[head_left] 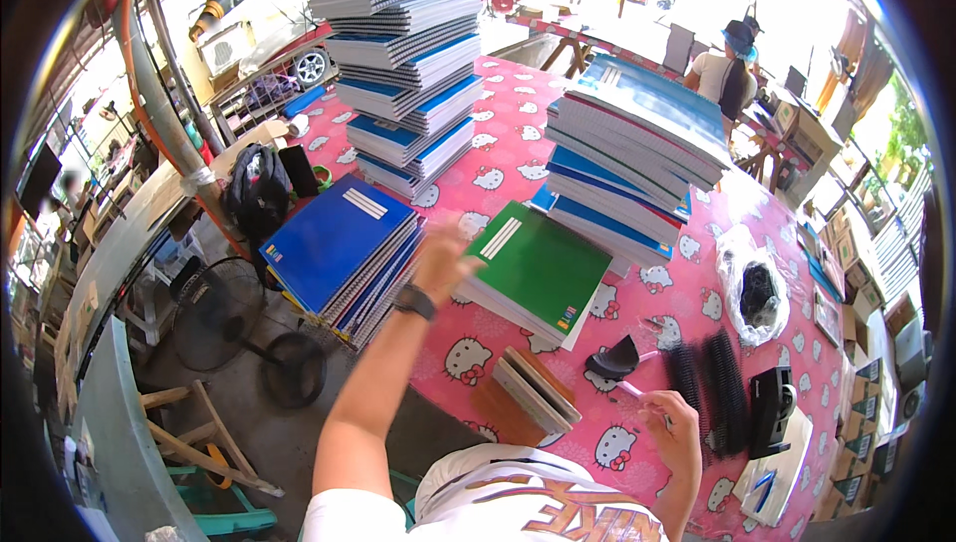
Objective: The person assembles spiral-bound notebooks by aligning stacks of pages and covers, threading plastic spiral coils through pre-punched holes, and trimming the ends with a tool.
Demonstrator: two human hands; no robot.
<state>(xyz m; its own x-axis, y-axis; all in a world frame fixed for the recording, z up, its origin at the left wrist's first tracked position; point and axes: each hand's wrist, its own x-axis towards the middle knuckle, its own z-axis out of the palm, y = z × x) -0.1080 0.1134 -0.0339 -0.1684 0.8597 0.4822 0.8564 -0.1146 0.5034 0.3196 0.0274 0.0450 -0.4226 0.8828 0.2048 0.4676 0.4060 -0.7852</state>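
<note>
- The left hand (443, 255) reaches out over the desk (498, 178), which wears a pink printed cloth; the hand is blurred, its fingers loosely spread and holding nothing, hovering between the blue notebook stack (337, 243) and the green notebook (538, 265).
- A dark watch (414, 301) bands the left wrist.
- The right hand (672, 427) sits near, its fingers pinched on a thin pale stick (629, 389).
- Black plastic binding combs (709, 383) lie just beside that hand, ribbed and glossy.
- The green notebook, smooth-covered with a white label strip, tops a low pile in the middle.
- Tall spiral-bound stacks (403, 64) rise far, their tops cut off.
- A crinkled clear bag (754, 283) lies right, its dark contents unclear.
</note>
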